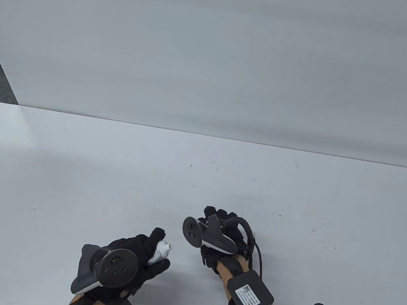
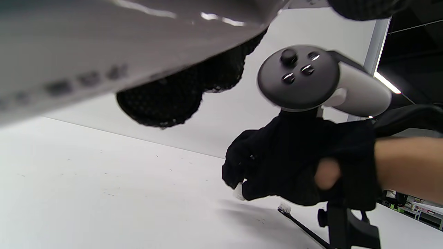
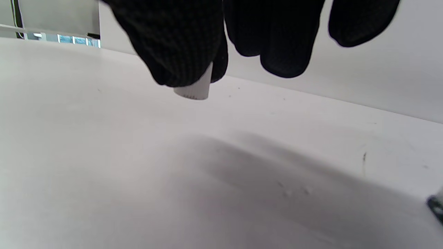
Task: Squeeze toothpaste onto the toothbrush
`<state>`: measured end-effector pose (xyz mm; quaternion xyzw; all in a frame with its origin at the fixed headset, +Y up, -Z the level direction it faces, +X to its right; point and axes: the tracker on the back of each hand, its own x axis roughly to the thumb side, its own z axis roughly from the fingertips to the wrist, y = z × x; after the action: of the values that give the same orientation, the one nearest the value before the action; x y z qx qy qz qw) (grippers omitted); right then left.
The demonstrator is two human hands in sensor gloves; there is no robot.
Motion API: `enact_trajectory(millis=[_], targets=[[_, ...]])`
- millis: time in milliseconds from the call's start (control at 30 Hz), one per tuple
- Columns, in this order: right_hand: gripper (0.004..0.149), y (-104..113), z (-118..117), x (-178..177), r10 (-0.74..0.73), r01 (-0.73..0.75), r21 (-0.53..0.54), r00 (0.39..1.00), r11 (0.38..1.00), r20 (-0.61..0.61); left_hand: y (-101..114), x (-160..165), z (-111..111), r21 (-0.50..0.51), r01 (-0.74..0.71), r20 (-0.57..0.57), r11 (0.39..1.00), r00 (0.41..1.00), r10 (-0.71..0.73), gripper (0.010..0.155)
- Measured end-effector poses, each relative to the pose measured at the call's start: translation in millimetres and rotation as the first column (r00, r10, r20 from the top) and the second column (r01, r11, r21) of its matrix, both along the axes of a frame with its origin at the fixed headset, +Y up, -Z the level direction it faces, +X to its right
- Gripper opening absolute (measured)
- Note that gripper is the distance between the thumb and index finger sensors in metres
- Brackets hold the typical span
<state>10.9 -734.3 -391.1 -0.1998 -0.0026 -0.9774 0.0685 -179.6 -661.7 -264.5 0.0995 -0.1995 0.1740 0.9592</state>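
a white table (image 1: 72, 163) meets a pale wall. the left hand (image 1: 134, 255) grips the toothpaste tube (image 1: 161, 251); beside it, the right hand (image 1: 223, 235) pinches the cap (image 3: 194, 88) above the table, toothbrush (image 2: 297, 221) lying beneath.

Even, cool overhead light over the white table (image 1: 72, 163); soft shadows pool just beneath both gloved hands; in the left wrist view a ceiling strip light (image 2: 387, 83) glares at the right edge, and the toothpaste tube (image 2: 104, 45) up close is smeared out of focus; the right wrist view is soft throughout, with a broad grey shadow across the tabletop
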Motion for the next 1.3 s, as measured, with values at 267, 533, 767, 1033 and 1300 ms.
enact_trajectory(millis=[267, 533, 767, 1033, 1300], targets=[[0.043, -21.7, -16.1, -2.5, 0.045, -0.042, -0.06, 0.998, 0.997, 0.043, 0.0, -8.9, -4.8, -0.02, -0.02, -0.035, 1.0, 0.999, 0.02, 0.085], [0.051, -10.4, -16.6, 6.0, -0.001, 0.008, -0.113, 0.998, 0.994, 0.065, -1.4, -7.2, -4.9, -0.028, 0.003, -0.042, 1.0, 0.999, -0.004, 0.085], [0.053, 43.0, -1.0, 51.4, -0.248, 0.241, 0.056, 0.95, 0.969, 0.189, -1.2, -7.0, -4.7, -0.025, 0.007, -0.045, 1.0, 0.999, -0.008, 0.085], [0.047, 37.3, 44.9, 128.3, -0.404, 0.406, 0.1, 0.791, 0.908, 0.459, -4.0, 3.9, -1.4, -0.025, 0.039, -0.019, 0.999, 0.999, -0.039, 0.085], [0.049, -19.9, 67.1, 138.0, -0.31, 0.388, 0.02, 0.703, 0.922, 0.64, -6.7, 8.7, -0.5, -0.028, 0.054, -0.009, 0.998, 0.998, -0.054, 0.084]])
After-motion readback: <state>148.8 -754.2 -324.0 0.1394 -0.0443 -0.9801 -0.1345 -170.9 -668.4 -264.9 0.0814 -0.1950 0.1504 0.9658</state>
